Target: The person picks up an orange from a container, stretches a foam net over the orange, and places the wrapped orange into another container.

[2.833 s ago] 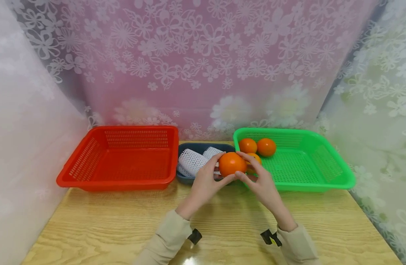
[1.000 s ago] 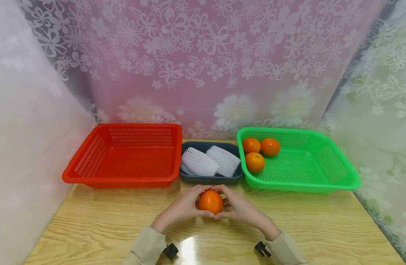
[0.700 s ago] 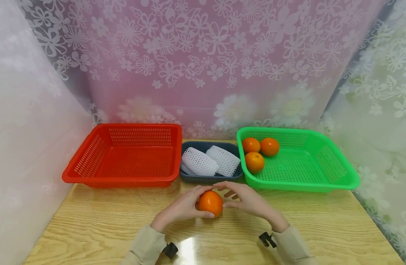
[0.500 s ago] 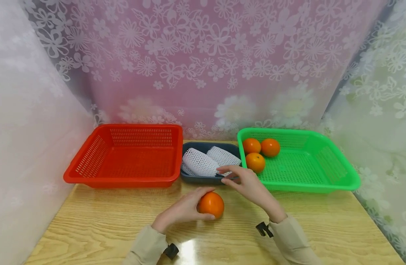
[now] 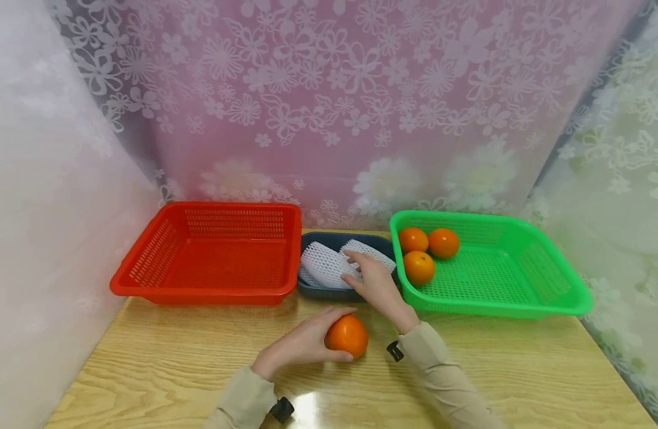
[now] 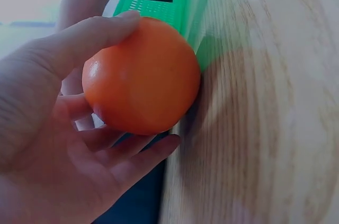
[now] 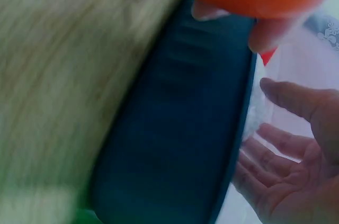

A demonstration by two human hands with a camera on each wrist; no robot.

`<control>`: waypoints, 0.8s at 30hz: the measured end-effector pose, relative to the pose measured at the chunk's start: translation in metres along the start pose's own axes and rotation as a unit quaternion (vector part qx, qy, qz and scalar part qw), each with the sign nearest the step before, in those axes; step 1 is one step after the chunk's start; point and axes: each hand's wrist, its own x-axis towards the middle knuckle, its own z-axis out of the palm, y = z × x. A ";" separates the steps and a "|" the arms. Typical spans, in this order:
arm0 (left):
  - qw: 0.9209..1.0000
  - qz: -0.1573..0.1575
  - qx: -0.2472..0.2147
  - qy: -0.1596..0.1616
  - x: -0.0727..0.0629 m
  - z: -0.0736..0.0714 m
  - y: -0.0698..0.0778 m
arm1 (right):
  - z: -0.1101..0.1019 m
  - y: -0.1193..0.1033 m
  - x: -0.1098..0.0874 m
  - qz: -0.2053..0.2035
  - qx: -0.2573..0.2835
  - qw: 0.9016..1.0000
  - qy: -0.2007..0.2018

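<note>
My left hand (image 5: 310,341) holds an orange (image 5: 350,335) on the table, thumb on the near side and fingers round the far side. Up close in the left wrist view, the thumb and curled fingers lie against the orange (image 6: 143,75). My right hand (image 5: 376,285) hangs over the dark blue tray (image 5: 329,293), its fingers loosely bent above a white foam net sleeve (image 5: 325,266). Another foam net sleeve (image 5: 385,255) lies beside it, partly covered by that hand. In the right wrist view the right hand (image 7: 296,155) has thumb and fingers apart, with nothing between them.
A red basket (image 5: 205,292) with nothing in it stands left of the tray. To the right is a green basket (image 5: 500,307) with three oranges (image 5: 419,268) in its left end. Bare wooden tabletop (image 5: 189,351) lies in front, and a flowered curtain hangs behind.
Both hands brought the orange from beside the green basket to the table in front of the tray. The right hand then let go and moved up over the foam sleeves; the left hand stayed.
</note>
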 end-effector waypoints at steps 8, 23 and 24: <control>1.000 0.004 -0.002 -0.014 0.001 -0.001 0.005 | -0.007 -0.002 -0.006 0.029 0.057 0.996 0.065; 1.000 0.014 0.000 -0.014 0.001 0.001 0.005 | -0.034 -0.004 -0.027 0.066 0.281 0.947 0.140; 1.000 0.010 -0.003 -0.013 0.001 0.000 0.005 | -0.035 -0.005 -0.030 0.067 0.297 0.943 0.137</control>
